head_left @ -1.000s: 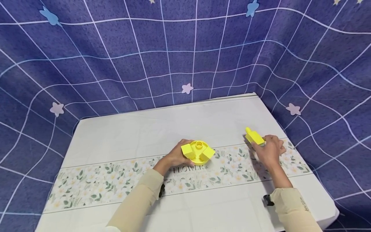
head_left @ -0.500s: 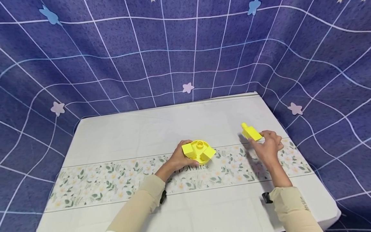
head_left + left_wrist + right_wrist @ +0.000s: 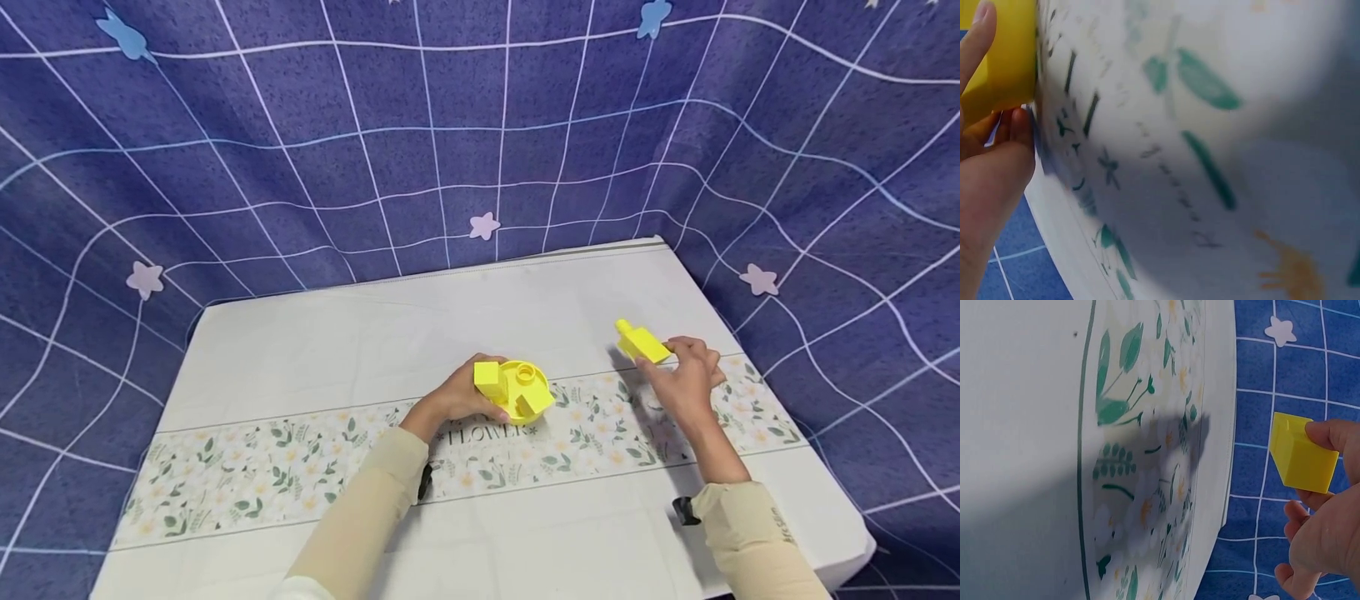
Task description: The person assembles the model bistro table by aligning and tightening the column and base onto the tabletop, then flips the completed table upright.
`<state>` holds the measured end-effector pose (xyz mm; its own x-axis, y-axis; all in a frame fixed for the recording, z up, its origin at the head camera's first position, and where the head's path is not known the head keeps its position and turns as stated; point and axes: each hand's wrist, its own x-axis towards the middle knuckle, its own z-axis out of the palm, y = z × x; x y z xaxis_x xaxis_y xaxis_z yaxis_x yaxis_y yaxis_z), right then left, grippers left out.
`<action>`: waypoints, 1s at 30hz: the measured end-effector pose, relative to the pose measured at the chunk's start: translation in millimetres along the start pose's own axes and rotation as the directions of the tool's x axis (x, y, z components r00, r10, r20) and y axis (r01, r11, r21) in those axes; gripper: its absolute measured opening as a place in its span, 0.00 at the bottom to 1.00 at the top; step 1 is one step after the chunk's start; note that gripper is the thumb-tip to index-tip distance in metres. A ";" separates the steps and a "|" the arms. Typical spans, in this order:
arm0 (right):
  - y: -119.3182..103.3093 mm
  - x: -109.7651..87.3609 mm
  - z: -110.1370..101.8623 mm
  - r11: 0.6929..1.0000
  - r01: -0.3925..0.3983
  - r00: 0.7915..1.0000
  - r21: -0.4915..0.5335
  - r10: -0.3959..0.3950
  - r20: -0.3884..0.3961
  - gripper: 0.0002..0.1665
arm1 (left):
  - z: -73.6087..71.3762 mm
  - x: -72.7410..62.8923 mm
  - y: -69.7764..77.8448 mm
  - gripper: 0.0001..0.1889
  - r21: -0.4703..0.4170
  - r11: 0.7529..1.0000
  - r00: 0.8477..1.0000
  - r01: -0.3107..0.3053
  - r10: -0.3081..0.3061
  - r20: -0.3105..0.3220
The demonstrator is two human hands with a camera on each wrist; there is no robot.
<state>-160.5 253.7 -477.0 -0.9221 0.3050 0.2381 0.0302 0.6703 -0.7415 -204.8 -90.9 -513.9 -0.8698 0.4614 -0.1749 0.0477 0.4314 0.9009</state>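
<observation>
My left hand grips the side of a round yellow plastic base near the middle of the table. Two blocky yellow posts and a small ring-shaped socket rise from this base. In the left wrist view the thumb lies along the yellow wall, fingers curled under it. Over to the right, my right hand pinches a yellow block by its near end, above the table. A short round peg sticks out of the block's far end. The right wrist view shows the block between thumb and fingers.
A white tablecloth with a flowered band and the printed word FLOWER covers the table. Behind and on both sides hangs a blue curtain with white grid lines and stars. Black wrist straps show at the cuffs.
My right hand has moved slightly left and away from me with the yellow block. The base in my left hand has turned a little, and its socket now sits further right.
</observation>
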 end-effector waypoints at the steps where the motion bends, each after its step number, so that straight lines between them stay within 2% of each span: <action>1: -0.2 0.1 0.9 1.000 -0.002 1.000 0.002 0.002 0.001 0.28 | -0.5 0.9 0.2 0.52 -0.004 1.000 1.000 0.005 -0.005 0.008; 4: -1.3 -0.3 3.4 1.000 -0.010 1.000 0.005 0.010 0.012 0.28 | 1.0 0.3 0.4 0.52 -0.022 1.000 1.000 0.019 -0.019 0.019; 7: -2.3 -1.2 5.3 1.000 -0.014 1.000 0.002 0.014 0.024 0.29 | 5.7 -2.7 -1.3 0.53 -0.033 0.999 1.000 0.019 -0.019 -0.001; 10: -3.9 -1.9 6.4 1.000 -0.005 1.000 0.009 0.005 0.027 0.29 | 11.9 -5.4 -3.8 0.54 -0.071 0.997 0.999 -0.014 0.012 -0.036; 14: -5.9 -2.4 8.2 1.000 0.003 1.000 0.016 -0.003 0.030 0.29 | 20.2 -5.9 -7.1 0.54 -0.170 0.980 0.994 -0.102 0.096 -0.046; 17: -6.6 -2.5 10.0 1.000 -0.003 0.999 0.013 0.002 0.033 0.29 | 23.3 -6.5 -7.1 0.52 -0.170 0.977 0.991 -0.126 0.117 -0.061; 20: -7.9 -2.9 11.8 1.000 -0.010 0.999 0.003 0.010 0.040 0.29 | 22.8 -7.8 -5.8 0.52 -0.070 0.992 0.990 -0.101 0.093 -0.108; 23: -9.3 -3.5 13.7 1.000 -0.013 0.998 0.003 0.013 0.053 0.29 | 20.1 -8.3 -4.9 0.52 0.005 0.997 0.989 -0.075 0.075 -0.125; 30: -12.7 -6.0 17.5 0.999 0.032 0.996 0.027 -0.034 0.086 0.28 | 10.8 -7.7 -5.5 0.51 0.088 0.995 0.996 -0.054 0.060 -0.068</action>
<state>-162.2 231.6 -480.1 -0.9525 0.2227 0.2080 -0.0091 0.6614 -0.7500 -193.0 -88.4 -521.7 -0.8969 0.4322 -0.0932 0.1372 0.4725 0.8706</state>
